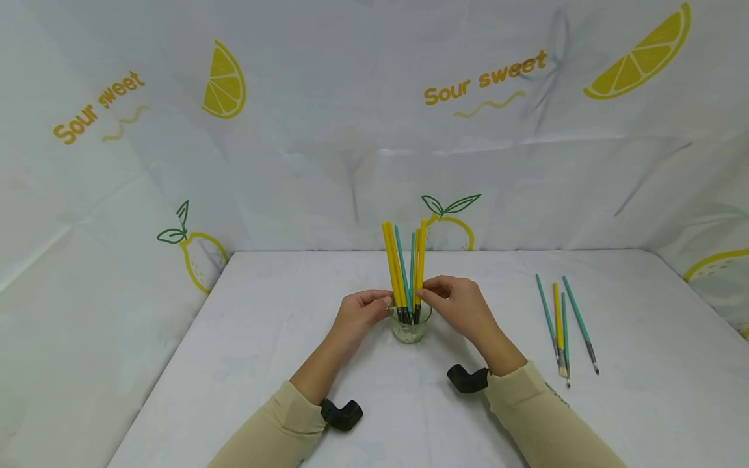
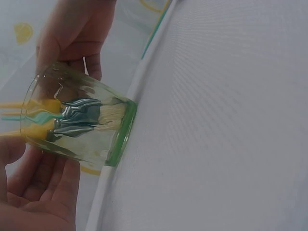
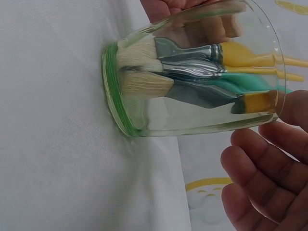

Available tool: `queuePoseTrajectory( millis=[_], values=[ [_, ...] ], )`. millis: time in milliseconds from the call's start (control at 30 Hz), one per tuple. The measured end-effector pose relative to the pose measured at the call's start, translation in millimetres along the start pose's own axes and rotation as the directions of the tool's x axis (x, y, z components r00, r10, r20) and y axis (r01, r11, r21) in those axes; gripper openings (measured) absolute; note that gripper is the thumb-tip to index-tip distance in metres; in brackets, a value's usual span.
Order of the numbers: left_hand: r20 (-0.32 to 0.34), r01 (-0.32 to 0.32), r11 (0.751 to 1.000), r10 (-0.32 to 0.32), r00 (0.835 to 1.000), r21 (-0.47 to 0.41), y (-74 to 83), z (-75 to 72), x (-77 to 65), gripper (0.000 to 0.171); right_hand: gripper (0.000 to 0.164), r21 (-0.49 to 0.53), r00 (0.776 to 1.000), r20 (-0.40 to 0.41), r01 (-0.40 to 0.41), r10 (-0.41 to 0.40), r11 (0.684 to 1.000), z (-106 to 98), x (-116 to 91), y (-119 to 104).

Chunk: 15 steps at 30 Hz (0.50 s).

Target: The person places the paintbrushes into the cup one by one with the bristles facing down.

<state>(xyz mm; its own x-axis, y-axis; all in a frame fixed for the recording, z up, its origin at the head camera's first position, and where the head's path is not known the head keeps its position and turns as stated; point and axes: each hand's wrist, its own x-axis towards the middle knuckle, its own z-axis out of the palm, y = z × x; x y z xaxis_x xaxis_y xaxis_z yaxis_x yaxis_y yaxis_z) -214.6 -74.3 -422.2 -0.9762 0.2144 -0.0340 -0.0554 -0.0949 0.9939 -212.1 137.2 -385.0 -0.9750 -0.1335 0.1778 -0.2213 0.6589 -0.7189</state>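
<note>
From where I stand, the left hand (image 1: 364, 313) and right hand (image 1: 461, 304) flank an upright glass tumbler (image 1: 408, 335) on the tabletop (image 1: 263, 338), each grip pinching its rim; yellow and teal paintbrushes (image 1: 392, 266) stand inside, bristles down.

A lemon-printed backdrop (image 1: 328, 156) lettered "Sour sweet" rises behind a white table (image 1: 234, 364).

Here's the glass (image 1: 408, 335), clear with a green-tinted base, upright on the counter (image 1: 246, 377). Packed inside, yellow-handled brushes (image 1: 391, 266) and teal-handled brushes (image 1: 401, 261) stand pale bristles down, handles fanning out high above the rim, leaning slightly.
</note>
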Motion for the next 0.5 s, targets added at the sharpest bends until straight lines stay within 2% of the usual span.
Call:
queuePoseTrajectory(
  millis=[200, 500],
  values=[
    [-0.005, 0.000, 1.000, 0.000, 1.000, 0.013, 0.0, -2.9, -0.2, 0.029, 0.031, -0.007, 1.000, 0.003, -0.002, 0.002, 1.000, -7.4, 1.7, 0.7],
    [-0.001, 0.014, 1.000, -0.014, 1.000, 0.010, 0.7, -1.1, 1.7, 0.029, 0.037, -0.068, 1.000, -0.029, -0.007, 0.005, 0.998, -39.2, -5.5, 13.8]
  ],
)
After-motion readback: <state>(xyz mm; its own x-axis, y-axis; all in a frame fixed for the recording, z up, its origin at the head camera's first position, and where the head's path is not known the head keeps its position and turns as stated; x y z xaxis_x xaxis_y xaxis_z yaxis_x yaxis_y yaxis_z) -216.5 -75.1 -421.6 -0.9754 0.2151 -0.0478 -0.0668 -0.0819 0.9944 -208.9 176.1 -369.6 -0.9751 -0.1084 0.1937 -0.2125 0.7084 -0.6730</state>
